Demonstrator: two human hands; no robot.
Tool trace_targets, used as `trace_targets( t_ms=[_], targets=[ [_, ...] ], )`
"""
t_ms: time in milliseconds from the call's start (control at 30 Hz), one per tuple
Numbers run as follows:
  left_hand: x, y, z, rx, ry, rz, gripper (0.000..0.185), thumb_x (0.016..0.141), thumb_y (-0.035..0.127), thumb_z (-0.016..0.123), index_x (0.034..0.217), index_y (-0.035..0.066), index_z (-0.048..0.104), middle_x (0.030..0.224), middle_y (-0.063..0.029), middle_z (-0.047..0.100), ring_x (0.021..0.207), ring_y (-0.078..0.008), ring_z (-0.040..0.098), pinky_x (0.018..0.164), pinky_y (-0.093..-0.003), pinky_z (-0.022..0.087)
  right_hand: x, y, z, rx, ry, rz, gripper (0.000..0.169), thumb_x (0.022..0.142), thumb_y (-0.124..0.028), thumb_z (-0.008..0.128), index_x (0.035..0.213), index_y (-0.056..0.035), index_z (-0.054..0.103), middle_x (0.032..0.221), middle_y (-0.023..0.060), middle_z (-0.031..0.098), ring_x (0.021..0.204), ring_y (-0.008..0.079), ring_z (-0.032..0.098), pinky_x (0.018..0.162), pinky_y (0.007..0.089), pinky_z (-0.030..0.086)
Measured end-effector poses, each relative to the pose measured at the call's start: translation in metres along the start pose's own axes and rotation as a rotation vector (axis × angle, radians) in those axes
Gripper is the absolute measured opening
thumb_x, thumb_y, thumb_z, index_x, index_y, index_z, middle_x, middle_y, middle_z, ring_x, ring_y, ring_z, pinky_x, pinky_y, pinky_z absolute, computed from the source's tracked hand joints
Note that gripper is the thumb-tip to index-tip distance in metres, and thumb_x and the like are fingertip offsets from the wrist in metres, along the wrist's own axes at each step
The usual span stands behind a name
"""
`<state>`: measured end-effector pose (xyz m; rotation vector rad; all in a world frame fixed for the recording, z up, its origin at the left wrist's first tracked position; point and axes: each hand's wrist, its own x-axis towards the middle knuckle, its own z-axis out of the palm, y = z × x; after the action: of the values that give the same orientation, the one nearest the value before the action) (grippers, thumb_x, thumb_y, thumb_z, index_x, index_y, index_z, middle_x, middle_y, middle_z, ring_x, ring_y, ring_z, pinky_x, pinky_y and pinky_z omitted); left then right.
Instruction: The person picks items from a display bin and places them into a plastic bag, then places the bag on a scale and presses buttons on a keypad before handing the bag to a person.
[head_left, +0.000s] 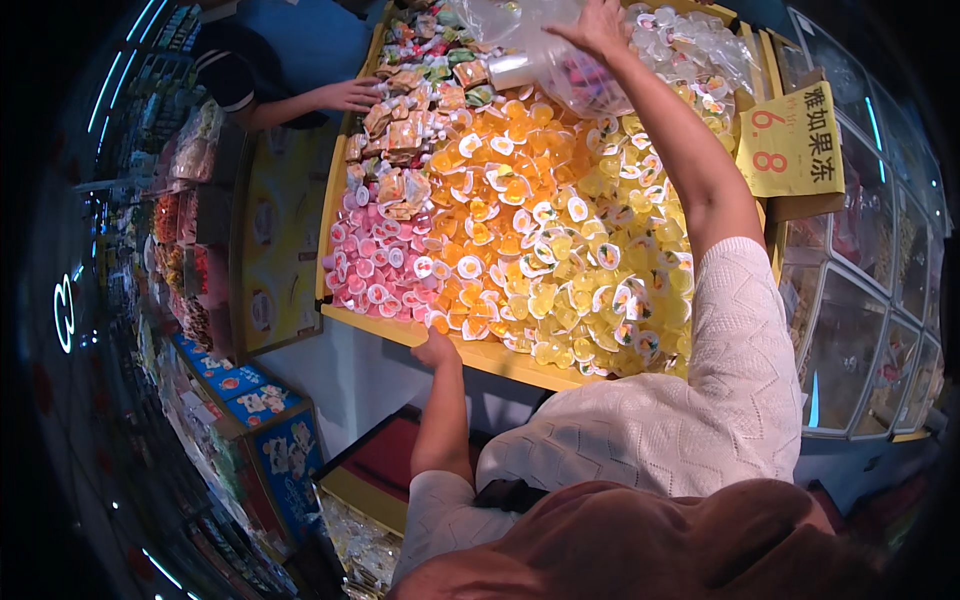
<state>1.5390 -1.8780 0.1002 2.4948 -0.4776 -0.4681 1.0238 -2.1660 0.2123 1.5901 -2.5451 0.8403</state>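
My left hand (437, 349) is at the yellow front rim (517, 361) of a wide display bin, fingers curled; whether it grips the rim is unclear. Just behind the rim lie pink jelly cups (371, 266), orange jelly cups (480, 217) and yellow jelly cups (600, 277) with printed lids. My right hand (600, 34) reaches to the far side, thumb spread, against a clear plastic container (585, 82) with something pink and purple in or beneath it. Clear plastic film (487, 19) lies beside it. Whether the fingers grip the container is hidden.
Another person's hand (352, 94) rests near brown jelly pouches (405, 131) at the left. A yellow card sign (787, 142) with writing stands at the right edge. Clear-fronted bins (847, 345) are stacked at right. A blue printed box (281, 450) stands lower left.
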Motion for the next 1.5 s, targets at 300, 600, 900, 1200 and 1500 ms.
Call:
trace_targets(
  t_ms=[300,600,900,1200,1500],
  targets=[
    [-0.003,0.012,-0.006,0.168,-0.007,-0.005,0.057,0.079,0.027,0.062,0.116,-0.012,0.042,0.115,-0.0329,0.053,0.104,-0.0447,0.056,0.090,-0.0474,0.046,0.022,0.007,0.008,0.287,0.006,0.041,0.038,0.084,-0.024,0.062,0.109,0.0004,0.046,0.098,0.0090,0.052,0.091,0.0192,0.049,0.079,0.0314,0.042],
    [-0.009,0.016,-0.015,0.191,-0.049,-0.003,0.060,0.079,0.029,0.062,0.118,-0.010,0.040,0.114,-0.0327,0.054,0.103,-0.0445,0.057,0.090,-0.0472,0.047,0.026,-0.021,-0.066,1.429,0.059,-0.003,0.010,0.086,-0.012,0.057,0.090,-0.0024,0.060,0.080,0.0008,0.057,0.072,0.0104,0.053,0.065,0.0266,0.045],
    [0.018,0.000,-0.003,0.080,-0.152,-0.017,0.066,0.075,0.026,0.068,0.121,-0.009,0.036,0.118,-0.0284,0.054,0.104,-0.0401,0.057,0.091,-0.0445,0.047,-0.030,-0.120,-0.156,1.548,-0.167,-0.218,0.014,0.087,-0.009,0.052,0.077,-0.0046,0.061,0.068,0.0000,0.054,0.061,0.0104,0.050,0.056,0.0265,0.042],
    [-0.025,0.111,-0.118,-0.726,-0.675,0.427,0.072,0.084,0.018,0.064,0.139,-0.002,0.021,0.137,-0.0221,0.033,0.124,-0.0274,0.038,0.104,-0.0381,0.033,-0.199,-0.121,-0.175,1.129,-0.627,-0.386,0.032,0.098,-0.024,0.045,0.093,0.0039,0.060,0.086,0.0050,0.062,0.085,0.0119,0.058,0.081,0.0272,0.046],
    [-0.158,0.185,-0.149,-0.034,-0.576,1.536,0.079,0.072,0.029,0.076,0.135,0.004,0.035,0.132,-0.0228,0.038,0.123,-0.0350,0.039,0.105,-0.0436,0.029,-0.308,-0.059,-0.202,1.243,-0.587,-0.161,0.022,0.093,-0.017,0.054,0.094,0.0022,0.062,0.086,0.0013,0.062,0.081,0.0086,0.054,0.074,0.0248,0.044]
  ],
)
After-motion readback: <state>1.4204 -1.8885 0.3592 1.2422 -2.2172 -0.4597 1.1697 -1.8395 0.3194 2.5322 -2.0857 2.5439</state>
